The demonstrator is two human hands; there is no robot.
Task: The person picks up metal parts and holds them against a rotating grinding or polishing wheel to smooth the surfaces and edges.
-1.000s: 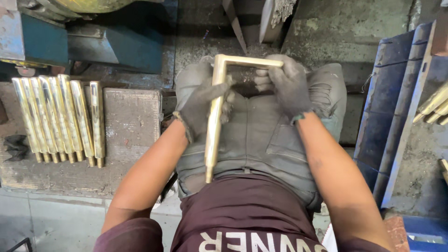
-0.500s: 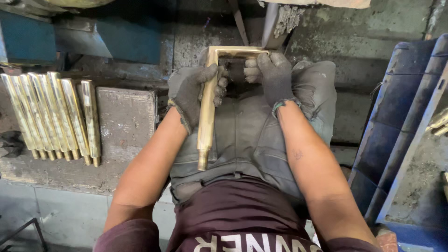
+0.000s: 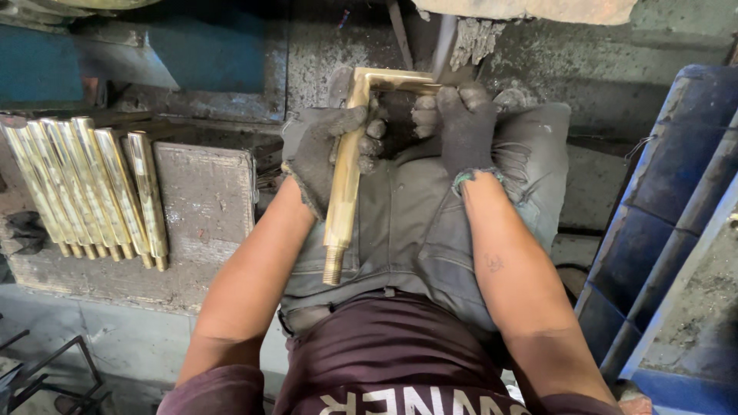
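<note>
Two gloved hands clamp the L-shaped brass pipe [image 3: 344, 184]: left hand [image 3: 319, 154] wraps the long leg, right hand [image 3: 461, 127] grips the short arm. Looks heavy, rigid, slick; best held near the bend.

The single head-worn camera looked steeply down from above the seated person's chest, facing forward over the lap. It sat close: both forearms ran up from the lower edge to the gloved left hand [image 3: 319, 154] and right hand [image 3: 461, 127] in the upper centre. The floor filled the upper frame. No second view shared the scene.
</note>
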